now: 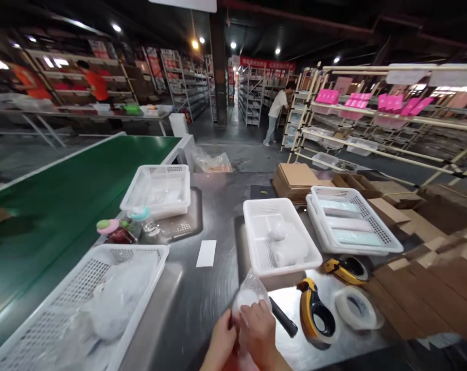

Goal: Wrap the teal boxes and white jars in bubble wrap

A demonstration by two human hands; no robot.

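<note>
Both my hands are together at the front edge of the metal table, on a clear plastic bag with something white and rounded inside. My left hand pinches its near end from the left. The fingers of my right hand are curled over the bag from the right, partly hiding it. Just right of them lies a black-handled tool, its far end out of sight behind the bag. Beyond the bag stands a white perforated basket with white wrapped pieces in it.
To the right are a yellow tape dispenser, a clear tape roll, stacked baskets and cardboard boxes. A white card lies mid-table. Leftward stand a large basket, drink bottles and a green conveyor. People work farther back.
</note>
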